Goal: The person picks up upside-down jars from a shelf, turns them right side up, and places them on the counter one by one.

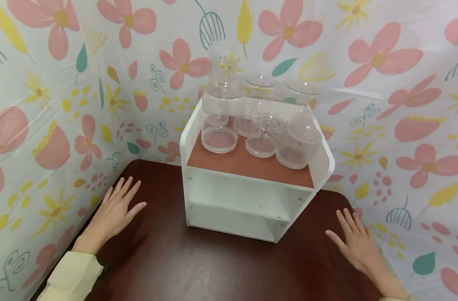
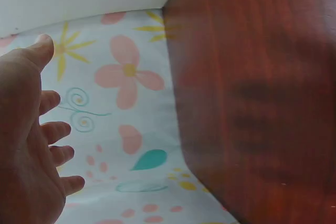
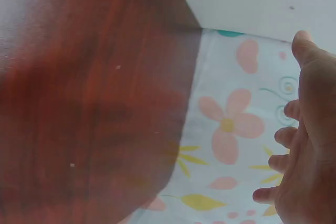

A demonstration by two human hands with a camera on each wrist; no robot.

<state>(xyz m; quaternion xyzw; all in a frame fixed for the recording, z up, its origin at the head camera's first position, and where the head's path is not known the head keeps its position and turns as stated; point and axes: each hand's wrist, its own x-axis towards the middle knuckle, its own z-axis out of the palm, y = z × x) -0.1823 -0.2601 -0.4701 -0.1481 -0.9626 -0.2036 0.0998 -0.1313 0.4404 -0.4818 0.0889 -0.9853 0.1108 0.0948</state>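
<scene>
Nothing gripped: left hand (image 1: 114, 209) & right hand (image 1: 354, 244) flat on dark table (image 1: 199, 267), fingers spread, palms down, one each side of white shelf unit (image 1: 251, 184). Clear jars (image 1: 263, 125) on brown top shelf, grouped w/ lids; count approx, transparency blurs edges. Raised side walls prob keep jars from sliding off. Floral cloth (image 1: 44, 104) surrounds.

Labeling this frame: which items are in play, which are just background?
In play: left hand and right hand, both flat on the dark wooden table; white shelf unit; clear plastic jars on top.
Background: floral cloth backdrop.
</scene>
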